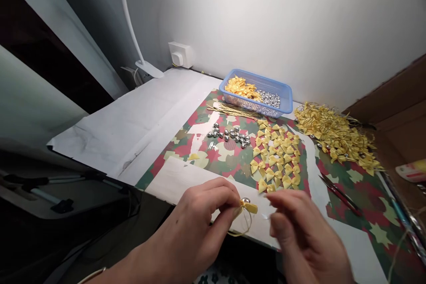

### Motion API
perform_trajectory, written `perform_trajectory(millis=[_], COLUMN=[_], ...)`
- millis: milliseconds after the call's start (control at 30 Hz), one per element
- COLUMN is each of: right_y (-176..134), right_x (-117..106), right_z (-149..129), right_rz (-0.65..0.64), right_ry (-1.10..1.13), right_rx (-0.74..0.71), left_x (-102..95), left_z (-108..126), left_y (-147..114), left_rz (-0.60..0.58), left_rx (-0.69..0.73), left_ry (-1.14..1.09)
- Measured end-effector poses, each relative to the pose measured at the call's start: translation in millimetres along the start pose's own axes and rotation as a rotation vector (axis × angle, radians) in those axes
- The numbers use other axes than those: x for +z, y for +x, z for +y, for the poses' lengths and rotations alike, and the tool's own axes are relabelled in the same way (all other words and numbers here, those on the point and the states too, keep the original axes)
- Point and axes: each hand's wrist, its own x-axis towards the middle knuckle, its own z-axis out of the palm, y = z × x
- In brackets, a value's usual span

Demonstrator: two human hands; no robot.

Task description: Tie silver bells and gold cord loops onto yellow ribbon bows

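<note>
My left hand point(203, 213) pinches a small yellow bow point(249, 207) with a silver bell point(245, 200) on top and a thin gold cord loop point(244, 226) hanging below. My right hand point(296, 226) is blurred just to the right of the bow, fingers curled near the cord; whether it grips the cord I cannot tell. Just beyond the hands lie rows of loose yellow bows point(276, 155) and a cluster of silver bells point(231, 135) on the camouflage-patterned mat point(353, 186).
A blue basket point(266, 82) at the back holds yellow bows and silver bells. Gold cords point(233, 110) lie in front of it. A heap of finished bows point(339, 135) sits at right, scissors point(339, 193) near it. A wall socket point(179, 54) and lamp stem point(131, 22) stand at the back left.
</note>
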Motion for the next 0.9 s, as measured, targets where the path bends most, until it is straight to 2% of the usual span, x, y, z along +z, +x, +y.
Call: perform_trajectory(millis=[100,200,333,533,667,800,900], right_y=[22,25,21,20,20,21,23], right_x=[18,23,23,30,31,32,27], right_z=[-17,-15,-8,-13,-12,-5,0], right_rz=[-0.095,-0.173,-0.161,-0.135,-0.171,-0.258,-0.235], right_ry=[-0.009,0.033,0.061,0.101,0.143,0.276,0.32], right_rx=[-0.081,-0.077,-0.013,-0.008,0.067,0.237,0.267], left_x=[-0.5,-3.2,-6.5,-3.1,-3.5,-5.5,-6.0], left_z=[2,3,-1,-6,-7,-10,-14], left_y=[0,-1,-5,-3,6,9,9], left_rz=[0.003,-0.043,-0.097,-0.03,-0.048,-0.071,0.001], left_rx=[0.017,-0.062,-0.255,-0.288,-0.332,-0.379,-0.355], left_ry=[-0.008,-0.057,-0.252,-0.306,-0.468,-0.665,-0.535])
